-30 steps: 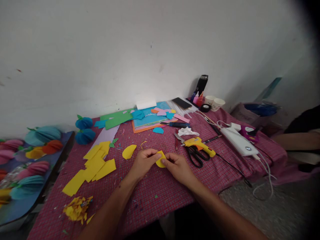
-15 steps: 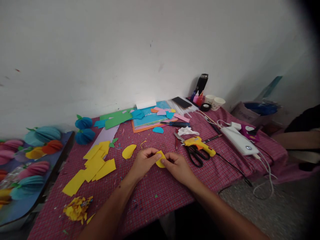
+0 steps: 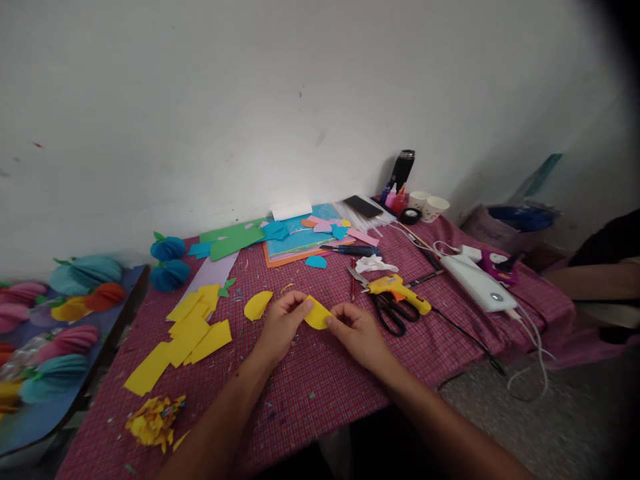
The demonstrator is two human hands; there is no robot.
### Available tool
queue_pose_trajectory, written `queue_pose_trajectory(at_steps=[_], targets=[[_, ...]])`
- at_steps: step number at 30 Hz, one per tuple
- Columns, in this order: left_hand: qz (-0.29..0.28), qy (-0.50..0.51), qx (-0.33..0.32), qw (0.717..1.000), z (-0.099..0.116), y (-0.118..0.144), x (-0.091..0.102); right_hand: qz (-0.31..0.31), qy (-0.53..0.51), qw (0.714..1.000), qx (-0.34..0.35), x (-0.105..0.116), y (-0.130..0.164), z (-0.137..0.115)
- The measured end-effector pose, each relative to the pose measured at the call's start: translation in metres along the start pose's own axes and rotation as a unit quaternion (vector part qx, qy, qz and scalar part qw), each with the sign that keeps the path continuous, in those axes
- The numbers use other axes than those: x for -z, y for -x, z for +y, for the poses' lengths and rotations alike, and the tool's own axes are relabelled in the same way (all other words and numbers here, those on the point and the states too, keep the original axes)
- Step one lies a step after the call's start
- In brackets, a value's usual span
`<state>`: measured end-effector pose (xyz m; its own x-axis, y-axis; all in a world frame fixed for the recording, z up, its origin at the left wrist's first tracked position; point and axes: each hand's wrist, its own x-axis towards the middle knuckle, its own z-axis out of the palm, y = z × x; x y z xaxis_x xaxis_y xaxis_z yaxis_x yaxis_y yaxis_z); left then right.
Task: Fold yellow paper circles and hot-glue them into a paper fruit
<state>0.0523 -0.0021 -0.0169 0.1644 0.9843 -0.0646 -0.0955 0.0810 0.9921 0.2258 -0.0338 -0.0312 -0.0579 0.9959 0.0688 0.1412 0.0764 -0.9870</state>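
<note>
Yellow paper piece (image 3: 317,315) between both hands

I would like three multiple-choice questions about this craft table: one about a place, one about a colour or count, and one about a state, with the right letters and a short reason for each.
1. Where does the glue gun lie?
A. right of both hands, over the scissors
B. on the floor
C. beside the blue paper balls

2. How many paper cups stand near the black bottle?
A. none
B. two
C. five

3. How is the yellow paper piece held?
A. it lies untouched
B. the left hand and right hand pinch it between them
C. one hand only

Answers:
1 A: its yellow body rests on the scissors' handles.
2 B: two white cups stand side by side.
3 B: fingertips of both hands grip it.
</note>
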Motion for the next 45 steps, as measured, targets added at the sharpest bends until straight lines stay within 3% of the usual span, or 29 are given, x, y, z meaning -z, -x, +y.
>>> queue_pose_trajectory(at_steps=[8, 20, 30, 34, 40, 45], targets=[[0.022, -0.02, -0.011, 1.0, 0.001, 0.001, -0.002, 0.006, 0.004, 1.0, 0.001, 0.0, -0.001, 0.001], [0.014, 0.048, -0.007, 0.999, -0.007, -0.003, 0.001, -0.022, -0.019, 1.0, -0.002, 0.0, 0.001, -0.004], [0.031, 0.102, 0.025, 0.994, -0.003, -0.006, 0.006, -0.037, -0.121, 0.992, -0.01, 0.0, 0.002, 0.001], [0.08, 0.107, 0.015, 0.991, 0.0, -0.012, 0.013, -0.015, -0.072, 0.997, 0.03, 0.005, 0.005, -0.003], [0.164, 0.111, -0.053, 0.979, 0.0, -0.022, 0.034, -0.009, 0.033, 0.998, 0.049, 0.024, 0.019, -0.005], [0.151, 0.046, -0.061, 0.986, -0.006, -0.024, 0.037, -0.014, 0.071, 0.996, 0.056, 0.032, 0.026, 0.003]])
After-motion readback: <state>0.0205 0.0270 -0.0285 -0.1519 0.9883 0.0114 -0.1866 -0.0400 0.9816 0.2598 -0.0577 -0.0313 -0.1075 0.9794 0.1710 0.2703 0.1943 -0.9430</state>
